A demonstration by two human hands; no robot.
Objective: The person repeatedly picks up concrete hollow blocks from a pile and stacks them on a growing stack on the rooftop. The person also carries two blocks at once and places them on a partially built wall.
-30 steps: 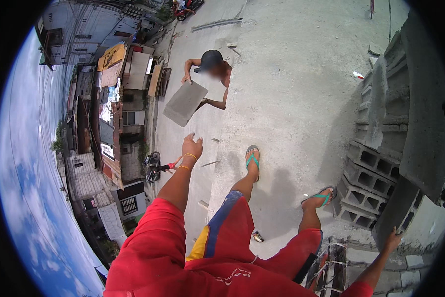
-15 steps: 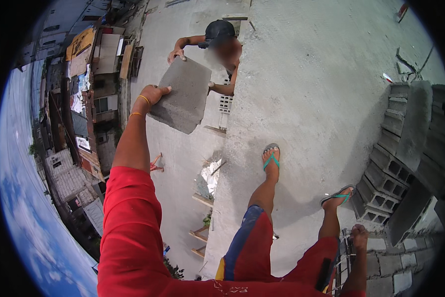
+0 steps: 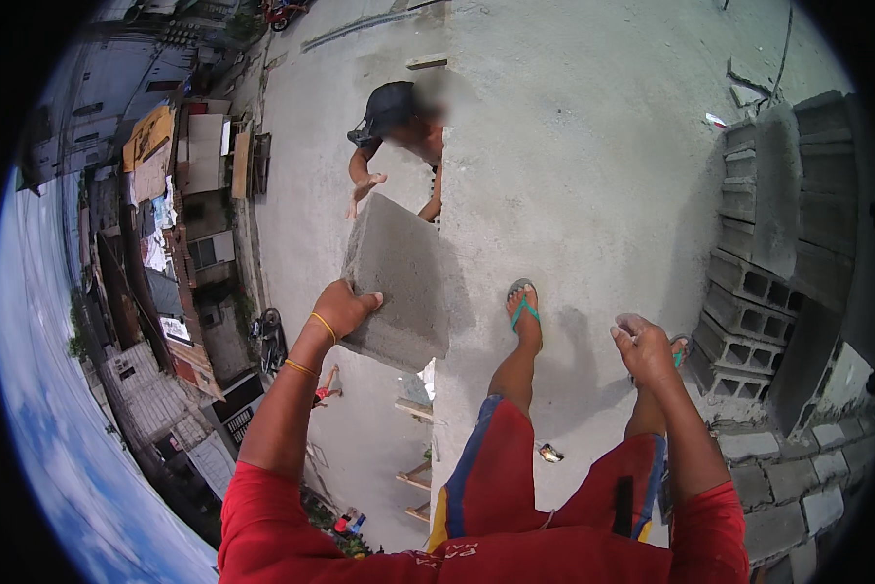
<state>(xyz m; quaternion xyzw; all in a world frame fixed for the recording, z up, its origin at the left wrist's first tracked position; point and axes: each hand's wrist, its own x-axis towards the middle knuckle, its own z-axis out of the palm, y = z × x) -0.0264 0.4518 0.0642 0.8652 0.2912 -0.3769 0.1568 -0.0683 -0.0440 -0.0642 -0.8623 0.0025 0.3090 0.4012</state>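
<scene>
A grey concrete block [image 3: 408, 277] hangs tilted over the slab's edge, gripped at its near left side by my left hand [image 3: 345, 316], thumb on its face. Just beyond its far corner is a co-worker's raised hand [image 3: 364, 190], fingers spread and apart from the block. That person, in a dark cap [image 3: 389, 109], stands below the edge, and their other arm reaches down behind the block. My right hand [image 3: 647, 348] is over the slab in front of my right foot, its fingers curled in with nothing visible in them.
I stand in flip-flops on a rough concrete slab [image 3: 574, 195] beside its drop-off. Stacked hollow blocks [image 3: 749, 326] rise at the right. A small wrapper-like scrap [image 3: 550, 453] lies between my legs. Wooden supports [image 3: 413, 477] jut out below the edge; a motorcycle [image 3: 270, 336] stands lower down.
The block has come nearer to me and right, in my left hand. The co-worker's raised hand has let go of it. My right hand has lifted from beside my leg and moved forward.
</scene>
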